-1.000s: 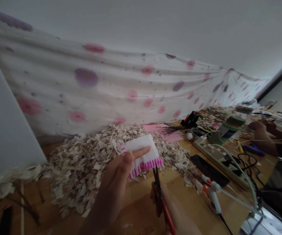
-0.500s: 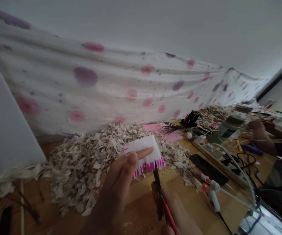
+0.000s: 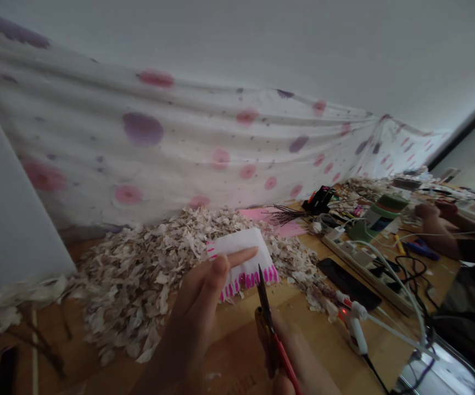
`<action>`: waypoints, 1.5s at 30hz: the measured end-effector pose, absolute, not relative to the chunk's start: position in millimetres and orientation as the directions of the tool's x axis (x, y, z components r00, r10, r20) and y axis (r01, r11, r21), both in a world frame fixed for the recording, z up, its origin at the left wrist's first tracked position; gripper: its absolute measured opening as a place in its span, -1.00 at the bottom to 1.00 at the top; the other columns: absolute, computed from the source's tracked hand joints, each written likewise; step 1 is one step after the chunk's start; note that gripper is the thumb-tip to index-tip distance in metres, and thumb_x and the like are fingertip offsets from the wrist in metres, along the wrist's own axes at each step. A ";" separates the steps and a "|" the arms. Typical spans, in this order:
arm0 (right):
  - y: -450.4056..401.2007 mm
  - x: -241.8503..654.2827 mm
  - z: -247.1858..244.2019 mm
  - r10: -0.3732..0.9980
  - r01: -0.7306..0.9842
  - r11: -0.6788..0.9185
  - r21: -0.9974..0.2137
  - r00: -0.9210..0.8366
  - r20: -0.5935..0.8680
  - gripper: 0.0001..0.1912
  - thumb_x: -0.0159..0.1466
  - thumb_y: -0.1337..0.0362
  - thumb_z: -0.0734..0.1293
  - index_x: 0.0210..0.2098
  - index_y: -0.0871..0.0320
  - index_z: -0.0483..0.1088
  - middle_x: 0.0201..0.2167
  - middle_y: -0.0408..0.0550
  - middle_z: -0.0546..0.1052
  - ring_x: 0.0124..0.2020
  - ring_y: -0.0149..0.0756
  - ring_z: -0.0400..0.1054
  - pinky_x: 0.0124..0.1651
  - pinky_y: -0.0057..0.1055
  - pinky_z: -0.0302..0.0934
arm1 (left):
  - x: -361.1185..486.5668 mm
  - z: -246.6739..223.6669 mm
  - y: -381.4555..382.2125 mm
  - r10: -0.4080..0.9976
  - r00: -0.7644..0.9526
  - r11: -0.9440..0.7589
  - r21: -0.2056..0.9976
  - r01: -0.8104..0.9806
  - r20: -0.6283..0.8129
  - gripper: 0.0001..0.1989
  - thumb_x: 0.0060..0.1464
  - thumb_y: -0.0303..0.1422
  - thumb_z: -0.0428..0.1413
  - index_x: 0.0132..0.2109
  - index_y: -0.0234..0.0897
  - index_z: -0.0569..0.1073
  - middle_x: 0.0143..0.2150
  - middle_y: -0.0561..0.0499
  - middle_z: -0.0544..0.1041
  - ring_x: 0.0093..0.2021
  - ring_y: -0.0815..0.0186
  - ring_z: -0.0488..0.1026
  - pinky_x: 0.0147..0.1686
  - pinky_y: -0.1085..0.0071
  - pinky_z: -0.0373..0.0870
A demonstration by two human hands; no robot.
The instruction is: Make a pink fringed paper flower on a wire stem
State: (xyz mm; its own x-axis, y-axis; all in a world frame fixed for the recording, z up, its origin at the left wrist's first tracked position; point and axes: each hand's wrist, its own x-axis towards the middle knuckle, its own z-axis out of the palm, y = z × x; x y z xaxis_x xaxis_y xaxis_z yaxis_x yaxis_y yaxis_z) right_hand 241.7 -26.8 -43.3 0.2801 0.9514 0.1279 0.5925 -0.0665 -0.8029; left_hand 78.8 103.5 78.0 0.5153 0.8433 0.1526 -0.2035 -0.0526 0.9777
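My left hand [image 3: 204,285] grips a white sheet of paper [image 3: 245,244] between thumb and fingers, its index finger stretched across the face. Pink strokes run along the paper's lower edge, with a few at its left edge. In my right hand [image 3: 289,351] are scissors [image 3: 264,302] with red handles. Their blades point up at the marked lower edge and look nearly closed; whether they touch the paper I cannot tell. Behind and left of the paper lies a heap of pale, petal-like scraps [image 3: 138,285].
To the right are a black phone [image 3: 349,284], a power strip [image 3: 364,263] with cables, a white glue gun [image 3: 356,329] with a red light and a green container [image 3: 379,216]. Another person's hands [image 3: 430,214] are at the far right. A spotted cloth [image 3: 188,137] hangs behind.
The scissor blades look closer together than before. My left hand and the paper have hardly moved; the whole view has shifted slightly.
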 end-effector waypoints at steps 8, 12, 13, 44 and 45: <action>-25.4 233.6 -25.4 0.941 0.517 -0.147 -0.843 0.335 0.041 0.02 0.09 -0.60 0.10 0.09 0.09 0.50 -0.26 0.07 0.55 -0.29 -0.08 0.42 -0.19 -0.20 0.42 | 81.0 78.6 103.4 0.841 0.525 -0.010 0.975 -0.222 0.129 -0.44 0.33 0.08 -0.02 0.06 -0.20 0.66 0.16 -0.10 0.64 0.37 -0.02 0.37 0.43 -0.02 0.13; -26.5 227.0 -16.4 0.932 0.370 -0.208 -0.906 0.356 -0.068 0.05 0.04 -0.61 0.15 0.12 0.10 0.47 -0.22 0.06 0.55 -0.37 -0.15 0.44 -0.28 -0.27 0.44 | 81.9 78.0 103.4 0.845 0.518 -0.011 0.973 -0.230 0.131 -0.42 0.33 0.10 -0.04 0.06 -0.20 0.67 0.15 -0.11 0.64 0.34 -0.03 0.40 0.42 -0.01 0.16; -26.4 225.7 -14.6 0.932 0.308 -0.228 -0.924 0.345 -0.115 0.04 0.04 -0.59 0.19 0.15 0.08 0.44 -0.16 0.06 0.55 -0.43 -0.21 0.43 -0.35 -0.31 0.44 | 82.0 78.0 103.4 0.845 0.518 -0.009 0.972 -0.235 0.133 -0.42 0.33 0.10 -0.04 0.06 -0.20 0.67 0.15 -0.11 0.64 0.34 -0.03 0.40 0.43 -0.01 0.14; -5.0 244.0 -15.7 0.988 0.526 -0.118 -0.842 0.149 -0.045 -0.06 -0.20 -0.42 0.52 -0.04 0.09 0.39 -0.19 0.11 0.57 -0.21 0.05 0.47 -0.14 -0.19 0.38 | 84.9 76.4 103.5 0.838 0.538 0.098 0.945 -0.313 0.091 -0.36 0.29 0.12 -0.01 0.12 -0.30 0.63 0.04 -0.23 0.69 0.18 -0.13 0.55 0.24 -0.07 0.40; -4.7 244.8 -17.6 0.989 0.529 -0.101 -0.842 0.144 -0.028 -0.03 -0.22 -0.48 0.48 -0.07 0.09 0.39 -0.21 0.10 0.57 -0.23 0.04 0.47 -0.15 -0.20 0.38 | 84.7 76.5 103.3 0.838 0.539 0.105 0.944 -0.314 0.086 -0.36 0.29 0.12 0.00 0.12 -0.31 0.63 0.05 -0.24 0.69 0.17 -0.13 0.55 0.23 -0.07 0.41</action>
